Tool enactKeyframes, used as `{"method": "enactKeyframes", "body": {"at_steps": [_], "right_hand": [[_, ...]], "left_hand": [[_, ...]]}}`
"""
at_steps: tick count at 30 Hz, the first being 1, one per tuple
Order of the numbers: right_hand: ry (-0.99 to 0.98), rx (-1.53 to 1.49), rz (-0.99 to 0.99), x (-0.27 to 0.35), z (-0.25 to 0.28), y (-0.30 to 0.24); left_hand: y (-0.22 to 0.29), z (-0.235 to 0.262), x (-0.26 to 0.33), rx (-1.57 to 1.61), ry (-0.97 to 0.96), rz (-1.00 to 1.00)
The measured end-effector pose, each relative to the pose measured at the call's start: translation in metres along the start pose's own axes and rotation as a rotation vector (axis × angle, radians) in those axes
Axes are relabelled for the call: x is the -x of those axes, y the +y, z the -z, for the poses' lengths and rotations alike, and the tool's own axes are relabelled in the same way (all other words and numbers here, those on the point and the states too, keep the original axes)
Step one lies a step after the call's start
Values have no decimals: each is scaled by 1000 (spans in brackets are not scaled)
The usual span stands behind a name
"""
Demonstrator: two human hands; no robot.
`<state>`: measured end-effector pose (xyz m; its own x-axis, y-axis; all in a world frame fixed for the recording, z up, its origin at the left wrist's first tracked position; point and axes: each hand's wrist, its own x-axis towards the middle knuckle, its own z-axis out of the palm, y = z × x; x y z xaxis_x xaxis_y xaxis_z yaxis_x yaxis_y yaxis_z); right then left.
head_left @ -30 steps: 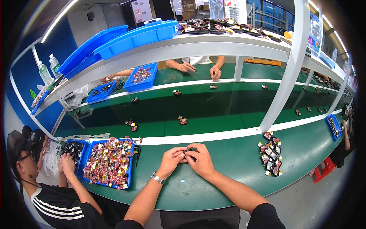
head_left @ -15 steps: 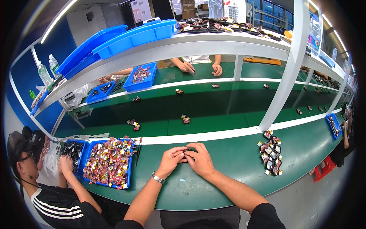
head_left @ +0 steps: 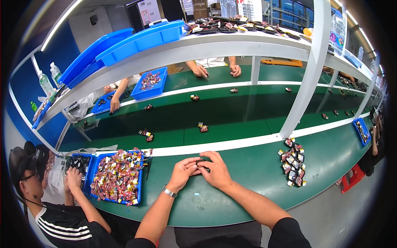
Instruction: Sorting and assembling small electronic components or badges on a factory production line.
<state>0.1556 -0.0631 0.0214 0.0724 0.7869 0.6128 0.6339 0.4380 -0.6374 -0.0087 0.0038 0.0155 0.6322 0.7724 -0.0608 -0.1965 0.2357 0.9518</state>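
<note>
Over the green work surface, my two hands meet around a small black part. My left hand, with a watch on its wrist, pinches it from the left. My right hand grips its other side, forefinger arched above. The fingers cover most of the part, so its exact kind does not show. Left of my hands stands a blue tray heaped with small red, yellow and white pieces. A pair of dark tweezers lies at the tray's right edge. On the right rests a pile of black assembled pieces with labels.
Beyond a white rail, a green belt carries scattered small pieces. A white upright post and a shelf with blue trays rise ahead. At my left a co-worker handles black parts in a blue tray; others sit across.
My right fingers have shifted slightly on the black part, which shows a little more. Across the belt, a co-worker's arm now reaches over the blue tray. The view has tilted slightly.
</note>
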Motion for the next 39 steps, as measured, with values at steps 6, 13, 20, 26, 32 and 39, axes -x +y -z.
{"method": "enactKeyframes", "body": {"at_steps": [6, 13, 20, 26, 32, 39], "right_hand": [[-16, -64, 29, -6, 1, -4], [48, -32, -1, -3, 1, -4], [93, -37, 5, -4, 1, -3], [135, -72, -66, -2, -7, 1], [138, -146, -172, -2, -9, -8], [148, -135, -222, 0, -12, -12]], "left_hand": [[-2, -1, 0, -50, 69, -15], [0, -3, 0, -32, 101, -15], [0, -3, 0, -45, 82, -7], [0, -4, 0, -60, 77, -1], [-4, -3, -1, -74, 91, -35], [-10, -8, -1, -163, 132, -85]]}}
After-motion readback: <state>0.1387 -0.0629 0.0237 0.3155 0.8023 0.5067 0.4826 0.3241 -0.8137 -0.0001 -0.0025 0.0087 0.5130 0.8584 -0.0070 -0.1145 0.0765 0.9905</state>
